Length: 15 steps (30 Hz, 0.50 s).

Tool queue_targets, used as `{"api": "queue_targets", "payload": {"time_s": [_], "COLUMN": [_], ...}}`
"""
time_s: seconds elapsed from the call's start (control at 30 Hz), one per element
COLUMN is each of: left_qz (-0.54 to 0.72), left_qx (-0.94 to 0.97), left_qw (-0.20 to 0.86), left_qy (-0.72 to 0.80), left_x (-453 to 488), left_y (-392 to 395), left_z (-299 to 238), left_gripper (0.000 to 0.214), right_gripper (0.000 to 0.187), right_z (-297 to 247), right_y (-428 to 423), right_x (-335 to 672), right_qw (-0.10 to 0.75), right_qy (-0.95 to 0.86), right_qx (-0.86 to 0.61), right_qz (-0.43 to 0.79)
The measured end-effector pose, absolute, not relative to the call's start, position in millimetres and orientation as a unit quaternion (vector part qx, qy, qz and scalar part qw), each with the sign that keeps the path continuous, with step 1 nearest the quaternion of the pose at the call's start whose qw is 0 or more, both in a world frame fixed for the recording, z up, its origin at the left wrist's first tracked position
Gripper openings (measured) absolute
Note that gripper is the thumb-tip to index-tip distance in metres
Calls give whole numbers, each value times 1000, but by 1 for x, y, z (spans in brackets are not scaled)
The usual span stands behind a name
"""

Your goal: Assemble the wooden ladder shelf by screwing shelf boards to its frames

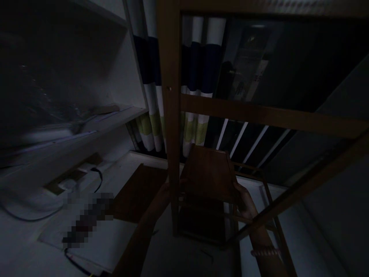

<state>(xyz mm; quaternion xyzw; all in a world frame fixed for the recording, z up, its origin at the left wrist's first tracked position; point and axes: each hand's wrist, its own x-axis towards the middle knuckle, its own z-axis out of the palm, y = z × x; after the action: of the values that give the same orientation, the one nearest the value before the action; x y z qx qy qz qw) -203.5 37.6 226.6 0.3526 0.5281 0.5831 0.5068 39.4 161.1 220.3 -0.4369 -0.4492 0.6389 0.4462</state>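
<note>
The room is very dark. A small brown wooden rack (208, 177) with a flat top panel is held up between both hands, low in the middle of the view. My left hand (165, 194) grips its left side, partly hidden behind an upright wooden post (172, 127). My right hand (244, 200) is wrapped round its right edge, and a pink band sits on that wrist (264, 252).
A wooden frame with horizontal rails (259, 115) crosses the view. Behind it hangs a curtain (198, 69) striped white, navy and green. A white shelf (95, 123) runs along the left, above a white surface with black cables (98, 177). A window (259, 77) is at the back.
</note>
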Motion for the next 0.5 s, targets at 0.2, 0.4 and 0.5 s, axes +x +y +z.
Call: {"api": "queue_targets", "payload": {"time_s": [0.2,0.4,0.5], "left_qz": [587,586,573], "left_qx": [365,438,482], "left_qw": [495,507,507], "left_qy": [527,456,427], "left_x": [-206,-205,-205], "left_y": [25,14,12], "left_z": [219,215,218], "left_gripper": [52,67,66], "right_gripper": [34,60,54], "right_z": [230,243,243], "right_y": [141,119,118], "right_x": [49,65,62], "right_qw": [462,458,467], "right_qy": [-471,-549,-525], "right_qx": [-440,-380,-409], "right_qz": [609,586,582]}}
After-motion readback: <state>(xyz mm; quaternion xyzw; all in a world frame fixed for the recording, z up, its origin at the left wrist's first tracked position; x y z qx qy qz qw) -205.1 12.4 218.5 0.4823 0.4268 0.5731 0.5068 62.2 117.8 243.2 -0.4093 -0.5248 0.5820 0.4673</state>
